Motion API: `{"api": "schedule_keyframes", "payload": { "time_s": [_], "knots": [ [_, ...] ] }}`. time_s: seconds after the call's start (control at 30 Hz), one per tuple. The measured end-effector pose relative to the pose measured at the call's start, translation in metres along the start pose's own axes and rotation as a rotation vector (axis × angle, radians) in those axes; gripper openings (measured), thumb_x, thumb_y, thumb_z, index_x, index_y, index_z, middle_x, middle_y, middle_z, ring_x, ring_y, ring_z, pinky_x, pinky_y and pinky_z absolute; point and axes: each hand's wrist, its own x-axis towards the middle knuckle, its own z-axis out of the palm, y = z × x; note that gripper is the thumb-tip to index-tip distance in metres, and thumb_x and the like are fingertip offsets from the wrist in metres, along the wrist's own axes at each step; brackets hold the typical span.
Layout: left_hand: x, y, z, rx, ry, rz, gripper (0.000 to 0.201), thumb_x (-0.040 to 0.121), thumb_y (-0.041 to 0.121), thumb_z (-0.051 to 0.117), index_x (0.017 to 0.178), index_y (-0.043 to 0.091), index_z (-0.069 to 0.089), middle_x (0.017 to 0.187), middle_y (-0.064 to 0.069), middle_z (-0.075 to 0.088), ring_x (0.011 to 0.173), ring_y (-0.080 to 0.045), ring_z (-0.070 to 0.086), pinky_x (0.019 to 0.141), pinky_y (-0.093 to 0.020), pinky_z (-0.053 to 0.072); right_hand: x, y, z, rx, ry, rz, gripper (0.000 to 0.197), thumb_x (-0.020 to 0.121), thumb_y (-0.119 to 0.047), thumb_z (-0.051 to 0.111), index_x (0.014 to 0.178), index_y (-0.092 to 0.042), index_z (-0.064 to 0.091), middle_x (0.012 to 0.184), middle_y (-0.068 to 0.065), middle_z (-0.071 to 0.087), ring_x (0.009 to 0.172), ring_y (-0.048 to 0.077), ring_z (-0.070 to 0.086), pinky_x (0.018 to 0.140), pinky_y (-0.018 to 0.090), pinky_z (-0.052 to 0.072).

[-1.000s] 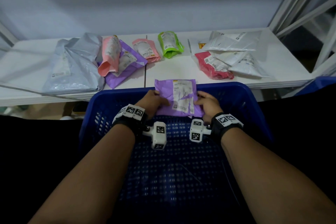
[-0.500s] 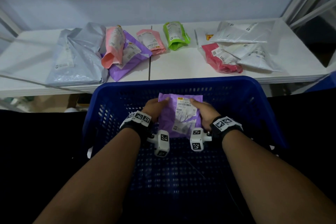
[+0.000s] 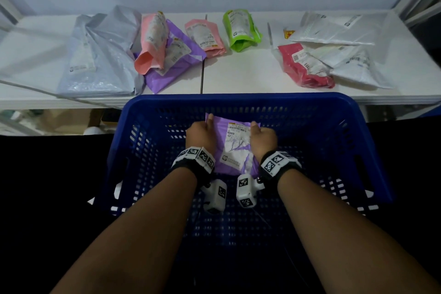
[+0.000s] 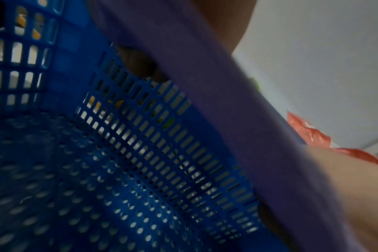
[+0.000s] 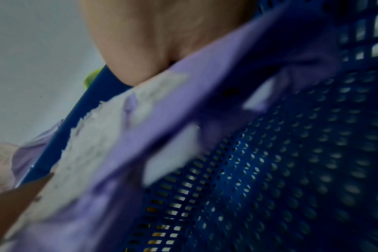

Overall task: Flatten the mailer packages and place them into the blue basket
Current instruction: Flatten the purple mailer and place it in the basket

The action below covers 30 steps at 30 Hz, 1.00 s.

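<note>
A flat purple mailer with a white label hangs inside the blue basket, held above its perforated floor. My left hand pinches the mailer's left edge and my right hand pinches its right edge. In the left wrist view the purple mailer runs diagonally over the basket wall, with fingers curled beneath it. Seen from the right wrist, the mailer is blurred, with the thumb pressed on top. The basket floor shows nothing else on it.
On the white table behind the basket lie other mailers: a large grey one, a salmon one, a purple one, a pink one, a green one, a red one and white ones.
Both hands have carried the purple mailer from the basket's far rim down into the basket. The grip on its two edges is unchanged.
</note>
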Motion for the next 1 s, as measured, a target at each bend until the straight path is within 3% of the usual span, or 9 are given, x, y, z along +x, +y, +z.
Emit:
{"api": "schedule_keyframes", "payload": {
  "time_s": [0.13,0.33,0.43,0.53,0.63,0.7,0.73,0.83,1.0],
  "knots": [
    [0.003,-0.003,-0.006,0.019,0.024,-0.064,0.071,0.103,0.056,0.031,0.061,0.005,0.055,0.065,-0.011,0.059,0.059,-0.025,0.056,0.058,-0.03,0.036,0.0,-0.006,0.002,-0.166,0.019,-0.093,0.057,0.104,-0.038,0.046,0.054,-0.012,0.039,0.056,0.004,0.043,0.052,0.019,0.043,0.061,0.029,0.034],
    [0.007,-0.004,-0.009,-0.079,0.001,-0.071,0.068,0.102,0.055,0.04,0.059,0.004,0.055,0.058,-0.007,0.055,0.056,-0.024,0.052,0.055,-0.03,0.036,-0.001,-0.007,-0.006,-0.07,0.012,-0.14,0.056,0.104,-0.038,0.047,0.055,-0.012,0.036,0.054,0.004,0.038,0.049,0.018,0.037,0.052,0.03,0.028],
    [0.003,-0.001,-0.011,-0.174,-0.203,-0.068,0.064,0.097,0.063,0.043,0.06,0.012,0.053,0.059,-0.004,0.052,0.056,-0.02,0.048,0.054,-0.026,0.036,0.001,-0.004,-0.016,0.011,0.059,-0.118,0.056,0.103,-0.036,0.049,0.055,-0.015,0.031,0.053,0.003,0.032,0.049,0.018,0.031,0.052,0.031,0.025],
    [0.0,-0.003,-0.007,-0.231,-0.531,-0.197,0.07,0.071,0.075,0.07,0.098,0.011,0.073,0.094,-0.007,0.075,0.086,-0.025,0.072,0.086,-0.039,0.057,0.002,-0.006,-0.028,0.11,0.14,-0.065,0.054,0.103,-0.035,0.048,0.056,-0.014,0.032,0.052,0.002,0.035,0.048,0.017,0.032,0.049,0.03,0.027],
    [-0.001,-0.012,-0.003,-0.255,-0.601,-0.201,0.056,0.058,0.044,0.092,0.102,0.013,0.077,0.1,-0.007,0.077,0.097,-0.029,0.072,0.095,-0.046,0.056,0.006,-0.002,-0.034,0.213,0.132,0.024,0.051,0.101,-0.041,0.052,0.061,-0.01,0.046,0.059,0.01,0.051,0.056,0.023,0.049,0.059,0.03,0.041],
    [-0.001,-0.013,-0.006,-0.316,-0.536,-0.199,0.033,0.071,0.023,0.089,0.098,0.009,0.077,0.097,-0.011,0.077,0.097,-0.033,0.072,0.094,-0.049,0.056,0.002,-0.002,-0.038,0.357,-0.097,0.19,0.048,0.096,-0.048,0.058,0.077,-0.004,0.066,0.083,0.02,0.071,0.073,0.031,0.069,0.071,0.04,0.059],
    [0.0,-0.014,-0.008,-0.343,-0.501,-0.203,0.026,0.076,0.017,0.085,0.099,0.008,0.076,0.096,-0.012,0.077,0.096,-0.033,0.072,0.093,-0.049,0.056,0.0,-0.001,-0.039,0.45,-0.234,0.267,0.044,0.097,-0.045,0.059,0.086,-0.004,0.071,0.091,0.02,0.074,0.077,0.032,0.073,0.072,0.045,0.061],
    [0.001,-0.017,-0.015,-0.375,-0.444,-0.18,0.015,0.083,0.008,0.078,0.097,0.006,0.075,0.095,-0.014,0.076,0.089,-0.031,0.072,0.092,-0.049,0.057,-0.009,0.004,-0.039,0.46,-0.549,0.327,0.015,0.098,-0.011,0.058,0.109,-0.008,0.068,0.1,0.014,0.075,0.081,0.026,0.075,0.067,0.038,0.062],
    [0.003,-0.041,-0.016,-0.265,-0.425,-0.186,0.011,0.083,0.008,0.078,0.093,0.009,0.074,0.096,-0.011,0.076,0.093,-0.031,0.071,0.091,-0.041,0.057,-0.003,0.027,-0.023,0.29,-0.455,0.329,0.071,0.077,0.02,0.069,0.139,-0.007,0.049,0.132,0.015,0.062,0.113,0.035,0.064,0.093,0.05,0.055]
  ]
}}
